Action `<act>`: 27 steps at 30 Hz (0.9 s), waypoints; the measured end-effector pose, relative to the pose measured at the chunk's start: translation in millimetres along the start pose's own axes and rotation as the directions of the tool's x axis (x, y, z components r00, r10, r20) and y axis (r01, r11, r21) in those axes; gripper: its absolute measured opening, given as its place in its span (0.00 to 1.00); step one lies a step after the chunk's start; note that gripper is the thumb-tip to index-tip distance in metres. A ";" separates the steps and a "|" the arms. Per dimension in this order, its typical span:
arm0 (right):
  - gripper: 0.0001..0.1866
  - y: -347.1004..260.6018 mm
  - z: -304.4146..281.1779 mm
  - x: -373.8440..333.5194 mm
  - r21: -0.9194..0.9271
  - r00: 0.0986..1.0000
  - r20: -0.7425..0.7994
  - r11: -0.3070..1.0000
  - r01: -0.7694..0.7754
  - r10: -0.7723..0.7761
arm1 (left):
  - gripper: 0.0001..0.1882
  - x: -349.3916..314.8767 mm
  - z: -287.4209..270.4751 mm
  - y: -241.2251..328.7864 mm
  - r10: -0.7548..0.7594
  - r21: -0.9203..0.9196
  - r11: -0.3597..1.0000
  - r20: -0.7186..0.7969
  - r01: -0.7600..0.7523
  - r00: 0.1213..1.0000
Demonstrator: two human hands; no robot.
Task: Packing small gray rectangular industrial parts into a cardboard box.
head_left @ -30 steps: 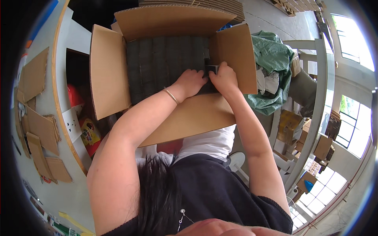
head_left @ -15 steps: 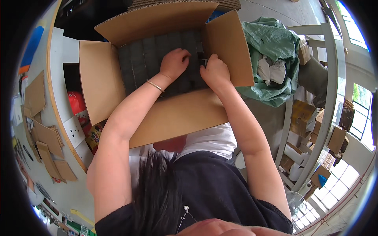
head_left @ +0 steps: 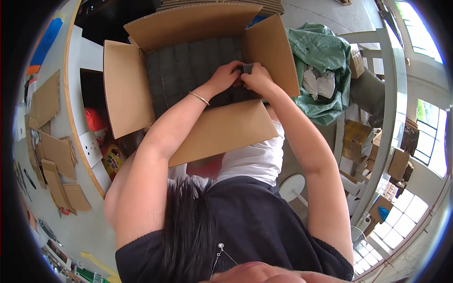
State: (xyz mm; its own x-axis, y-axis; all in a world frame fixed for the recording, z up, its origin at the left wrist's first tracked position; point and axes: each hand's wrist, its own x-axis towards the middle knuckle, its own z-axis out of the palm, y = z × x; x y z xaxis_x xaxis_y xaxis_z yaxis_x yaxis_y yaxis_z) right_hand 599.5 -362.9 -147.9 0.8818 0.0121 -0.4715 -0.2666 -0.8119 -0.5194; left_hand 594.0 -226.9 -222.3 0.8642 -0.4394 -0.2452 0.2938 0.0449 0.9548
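Right grip pinches a dark piece; left grip seemingly touches it.

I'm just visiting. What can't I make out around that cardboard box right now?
All in the head view:
- Most of the small dark piece: covered by the right hand.
- Whether the left hand touches it: its fingertips are hidden among the hands.
- Anything beneath the top dark blocks in the box: those blocks cover it.
- The far end of the flat cardboard stack: cut off by the top edge.
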 end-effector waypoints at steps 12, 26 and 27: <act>0.14 -25.3 -19.4 1.5 -0.419 0.978 0.209 0.904 0.082 0.008 | 0.16 9.1 -2.8 -1.2 -0.052 0.028 0.998 0.071 0.050 0.996; 0.13 -11.5 -20.8 5.6 -0.381 0.990 0.076 0.914 0.137 -0.117 | 0.22 12.6 -7.2 3.9 -0.122 -0.041 0.991 0.159 0.130 0.980; 0.13 -13.4 -20.9 4.5 -0.380 0.991 0.074 0.916 0.132 -0.112 | 0.21 13.3 -7.1 3.0 -0.124 -0.060 0.989 0.135 0.133 0.983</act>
State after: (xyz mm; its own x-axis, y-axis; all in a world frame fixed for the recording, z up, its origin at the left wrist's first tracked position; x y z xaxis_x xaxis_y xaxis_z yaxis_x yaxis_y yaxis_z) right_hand 615.1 -364.1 -128.2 0.8751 0.1461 -0.4614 0.0200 -0.9635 -0.2671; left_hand 609.2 -226.2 -223.9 0.7577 -0.5589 -0.3369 0.4302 0.0396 0.9018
